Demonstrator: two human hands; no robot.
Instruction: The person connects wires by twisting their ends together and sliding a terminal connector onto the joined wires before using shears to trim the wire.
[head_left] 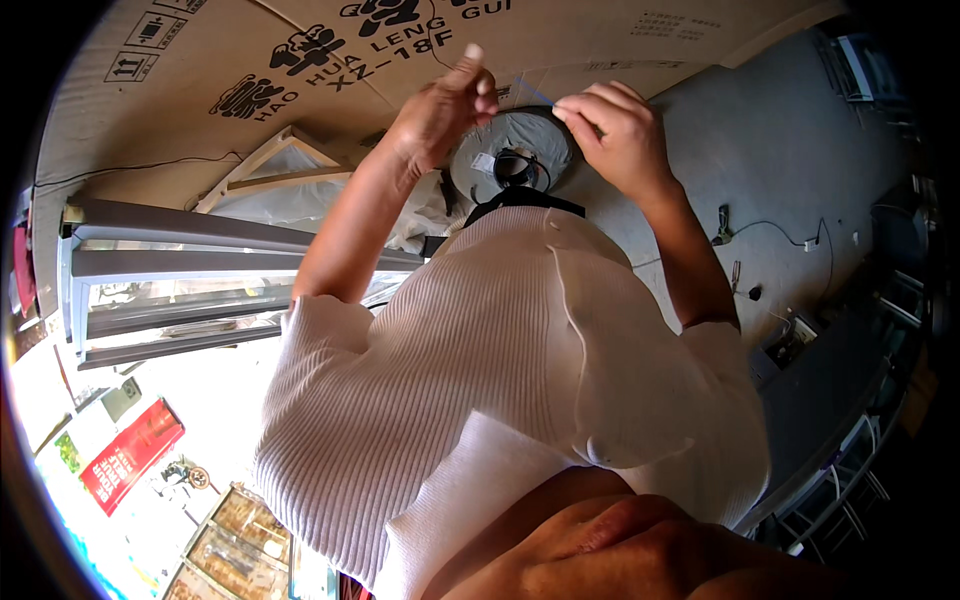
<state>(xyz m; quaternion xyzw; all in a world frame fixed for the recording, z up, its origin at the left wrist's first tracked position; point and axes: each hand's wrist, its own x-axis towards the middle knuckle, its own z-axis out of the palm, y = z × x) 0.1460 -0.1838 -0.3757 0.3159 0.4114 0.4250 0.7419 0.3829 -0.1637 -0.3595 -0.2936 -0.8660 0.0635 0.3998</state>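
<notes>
In front of the cardboard, my left hand (445, 110) is raised with its thumb up and its fingers curled in. A thin dark line passes close to that thumb; whether the hand grips it, I cannot make out. To its right, my right hand (618, 135) pinches with thumb and forefinger at the end of a thin blue strand (537, 92). The strand slants up and left toward the gap between the hands. Below and between them is a round grey wrapped bundle (552, 135), with a black cable coil (518, 178) on it.
A large printed cardboard sheet (560, 45) spans the far side. Grey metal frame profiles (200, 228) and a wooden frame (290, 180) stand at the left. On the grey floor (760, 150) at the right lie a thin cable (775, 230) and a green-and-black tool (722, 228).
</notes>
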